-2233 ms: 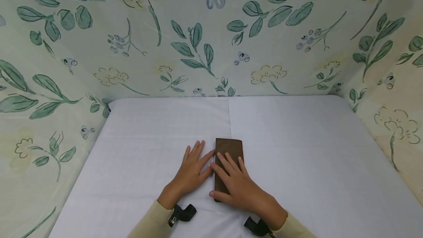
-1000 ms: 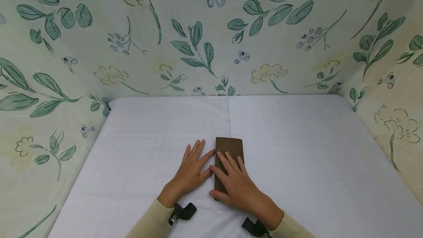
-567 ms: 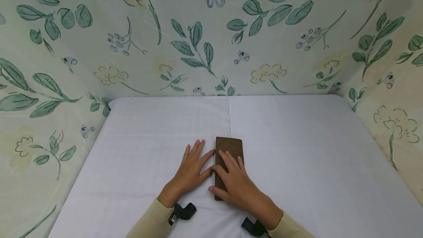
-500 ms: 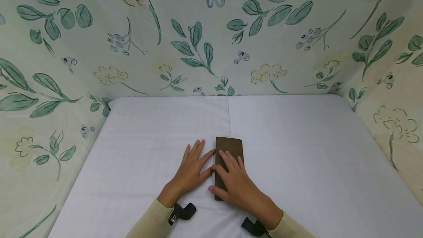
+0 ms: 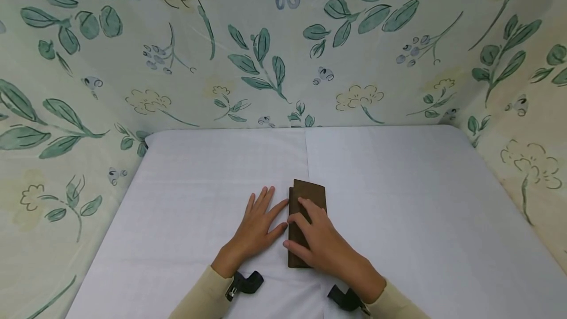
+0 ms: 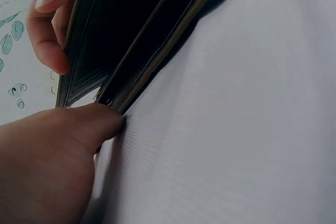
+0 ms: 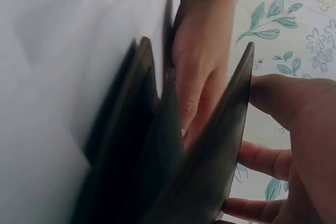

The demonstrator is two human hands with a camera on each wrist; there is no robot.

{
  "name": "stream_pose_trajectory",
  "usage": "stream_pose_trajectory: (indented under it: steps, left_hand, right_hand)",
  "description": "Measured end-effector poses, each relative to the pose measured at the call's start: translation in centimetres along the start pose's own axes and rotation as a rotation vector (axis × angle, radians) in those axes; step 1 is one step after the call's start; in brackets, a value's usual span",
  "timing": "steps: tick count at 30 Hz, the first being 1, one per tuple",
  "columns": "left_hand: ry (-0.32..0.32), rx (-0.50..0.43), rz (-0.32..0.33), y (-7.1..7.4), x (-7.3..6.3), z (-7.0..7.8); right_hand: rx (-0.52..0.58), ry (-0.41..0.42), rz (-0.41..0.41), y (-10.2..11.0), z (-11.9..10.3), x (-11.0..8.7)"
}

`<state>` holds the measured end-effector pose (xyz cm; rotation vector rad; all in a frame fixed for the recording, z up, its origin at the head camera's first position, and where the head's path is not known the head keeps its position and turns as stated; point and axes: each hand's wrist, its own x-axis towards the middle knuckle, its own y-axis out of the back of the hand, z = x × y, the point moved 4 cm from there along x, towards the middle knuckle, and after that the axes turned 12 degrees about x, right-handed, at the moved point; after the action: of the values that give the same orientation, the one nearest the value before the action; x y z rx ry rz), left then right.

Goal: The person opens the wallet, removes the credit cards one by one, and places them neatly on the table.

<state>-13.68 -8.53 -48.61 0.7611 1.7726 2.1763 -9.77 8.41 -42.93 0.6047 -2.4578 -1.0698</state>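
A brown leather wallet [image 5: 311, 190] lies on the white cloth with its top cover lifted at the left edge. In the left wrist view the wallet's dark inside [image 6: 121, 19] shows between cover and lower part. My right hand [image 5: 325, 242] holds the cover's edge up with bent fingers and thumb; in the right wrist view its fingertips [image 7: 260, 156] meet the cover's outer face. My left hand [image 5: 251, 230] rests flat on the cloth, fingers spread, thumb and forefinger at the lower part's left edge. The left thumb [image 6: 100, 121] touches that edge in the left wrist view.
White cloth [image 5: 421, 201] covers the table, with a seam running away behind the wallet. A curtain [image 5: 283, 63] with leaf and flower prints hangs around the back and sides. Black wrist cameras [image 5: 247, 283] are strapped to both wrists.
The right hand's fingers have drawn in from lying spread over the wallet, and the cover has risen at its left edge. My left hand stays in place.
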Motion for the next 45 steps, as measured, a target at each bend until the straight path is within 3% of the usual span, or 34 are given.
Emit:
stream_pose_trajectory:
  steps: [25, 37, 45]
  left_hand:
    - [0.021, -0.016, -0.015, 0.0, 0.0, -0.1]
    - [0.024, -0.017, -0.011, 0.1, 0.0, 0.0]
    - [0.017, -0.017, -0.008, 0.1, 0.1, 0.1]
  right_hand:
    - [0.121, -0.092, -0.026, 3.3, 0.4, -0.4]
    - [0.143, -0.035, -0.048, 4.1, 0.6, -0.5]
    - [0.159, -0.055, -0.057, 4.9, 0.8, -0.7]
